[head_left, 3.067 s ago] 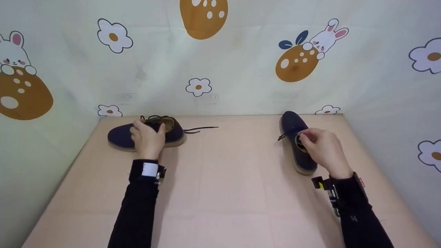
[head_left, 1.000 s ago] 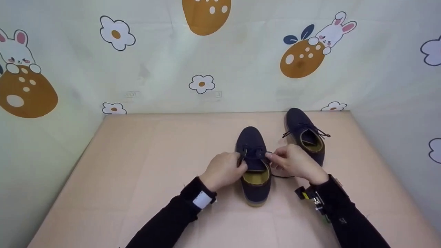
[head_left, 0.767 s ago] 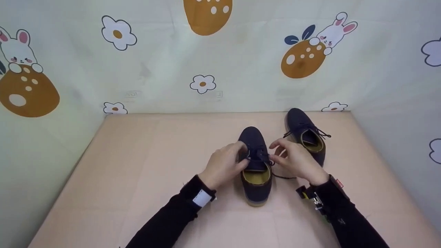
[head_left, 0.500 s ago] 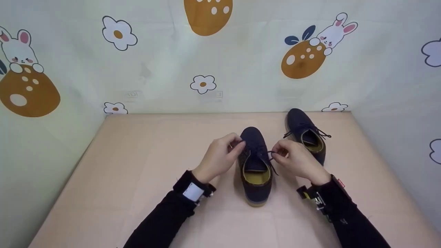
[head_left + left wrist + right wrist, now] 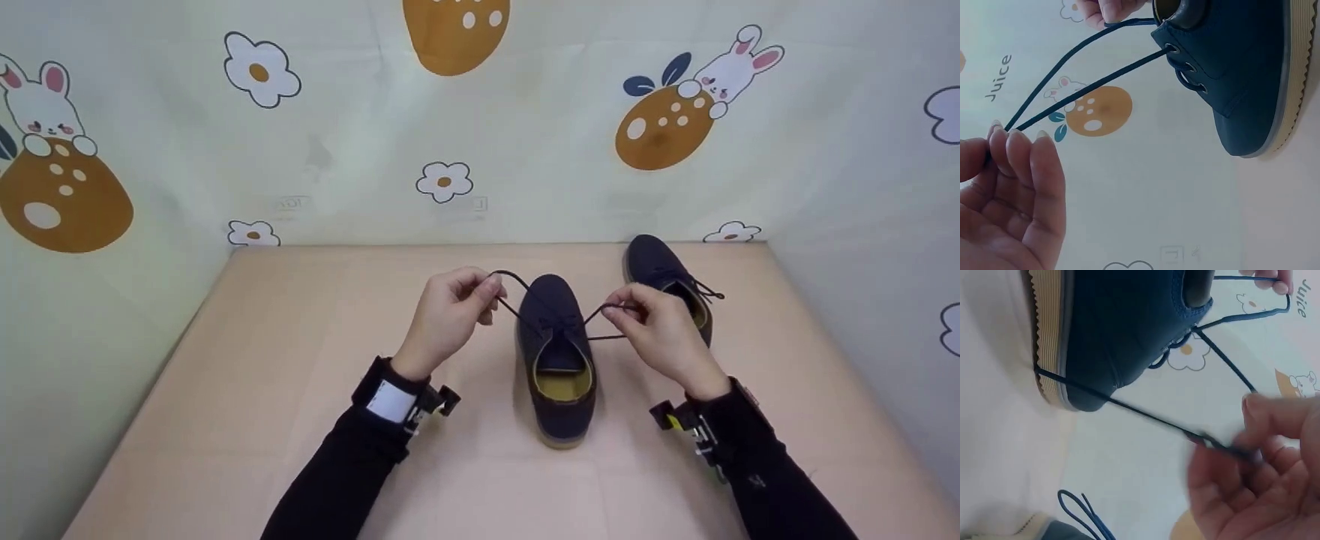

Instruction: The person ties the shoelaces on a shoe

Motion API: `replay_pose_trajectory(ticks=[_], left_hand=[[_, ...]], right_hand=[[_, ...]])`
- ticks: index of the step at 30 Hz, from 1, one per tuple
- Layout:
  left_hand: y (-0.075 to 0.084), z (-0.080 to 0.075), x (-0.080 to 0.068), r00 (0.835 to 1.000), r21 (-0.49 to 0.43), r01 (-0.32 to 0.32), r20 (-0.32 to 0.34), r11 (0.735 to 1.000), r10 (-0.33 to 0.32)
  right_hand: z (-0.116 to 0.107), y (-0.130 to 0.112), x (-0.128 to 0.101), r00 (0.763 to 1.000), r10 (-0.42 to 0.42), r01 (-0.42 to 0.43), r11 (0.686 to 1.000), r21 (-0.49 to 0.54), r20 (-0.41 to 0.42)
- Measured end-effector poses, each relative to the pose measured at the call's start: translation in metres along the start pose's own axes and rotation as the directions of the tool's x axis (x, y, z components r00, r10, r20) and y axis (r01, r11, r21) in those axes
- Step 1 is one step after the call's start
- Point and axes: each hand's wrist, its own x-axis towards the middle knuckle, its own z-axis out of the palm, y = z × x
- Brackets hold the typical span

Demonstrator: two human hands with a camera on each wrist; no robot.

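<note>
A dark navy lace-up shoe [image 5: 555, 300] stands on its sole mid-table, toe toward the back wall, its yellowish lining showing. To its left, my left hand [image 5: 442, 322] pinches a doubled strand of its shoelace [image 5: 1092, 90] between thumb and fingertips. The two strands run from there back to the eyelets. On the other side my right hand [image 5: 664, 334] pinches the lace too, with a strand [image 5: 1145, 417] trailing from it across the shoe's side; motion blurs those fingertips in the right wrist view. Both hands are raised above the tabletop.
The matching navy shoe [image 5: 652, 262] stands at the back right, partly behind my right hand, its lace ends sticking out. A pale printed sheet [image 5: 337, 150] with rabbits and flowers encloses the beige tabletop [image 5: 300, 360] at the back and both sides.
The nearer shoe, earlier sideways at far left under my left hand, now stands mid-table pointing away. Most recently my left hand has drawn lace out to the left; the right has shifted slightly right.
</note>
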Motion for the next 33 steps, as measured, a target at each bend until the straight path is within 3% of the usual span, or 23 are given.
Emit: replay_pose_trajectory(ticks=[3, 7, 12, 16, 21, 26, 30, 32, 33], left_hand=[[-0.001, -0.003, 0.002, 1.000, 0.014, 0.013, -0.014, 1.000, -0.013], [0.000, -0.012, 0.005, 0.997, -0.022, 0.043, -0.061, 0.999, -0.044], [0.005, -0.024, 0.007, 0.985, -0.083, 0.082, -0.148, 0.993, -0.093], [0.006, -0.030, 0.007, 0.976, -0.068, 0.107, -0.182, 0.992, -0.118], [0.008, -0.032, 0.006, 0.972, -0.048, 0.097, -0.210, 0.994, -0.105], [0.003, -0.035, 0.009, 0.966, -0.038, 0.101, -0.236, 0.994, -0.107], [-0.007, -0.039, 0.012, 0.956, 0.026, 0.182, -0.238, 0.983, -0.170], [-0.012, -0.041, 0.011, 0.948, 0.135, 0.270, -0.209, 0.953, -0.239], [-0.014, -0.040, 0.011, 0.943, 0.211, 0.317, -0.178, 0.925, -0.282]], right_hand=[[-0.006, 0.001, -0.001, 0.998, -0.059, 0.059, 0.997, -0.045, 0.001], [-0.016, 0.001, -0.002, 0.993, -0.099, 0.102, 0.994, -0.043, 0.062], [-0.030, 0.002, -0.001, 0.983, -0.130, 0.137, 0.990, -0.043, 0.126], [-0.039, 0.002, 0.000, 0.974, -0.171, 0.180, 0.983, -0.046, 0.151], [-0.043, 0.010, 0.003, 0.974, -0.209, 0.222, 0.955, -0.198, 0.085], [-0.050, 0.015, 0.002, 0.981, -0.191, 0.159, 0.907, -0.390, -0.043], [-0.054, 0.015, 0.000, 0.988, -0.143, 0.108, 0.897, -0.429, -0.051], [-0.054, 0.016, 0.000, 0.994, -0.111, 0.097, 0.897, -0.432, -0.007], [-0.054, 0.016, -0.001, 0.995, -0.092, 0.094, 0.898, -0.430, 0.025]])
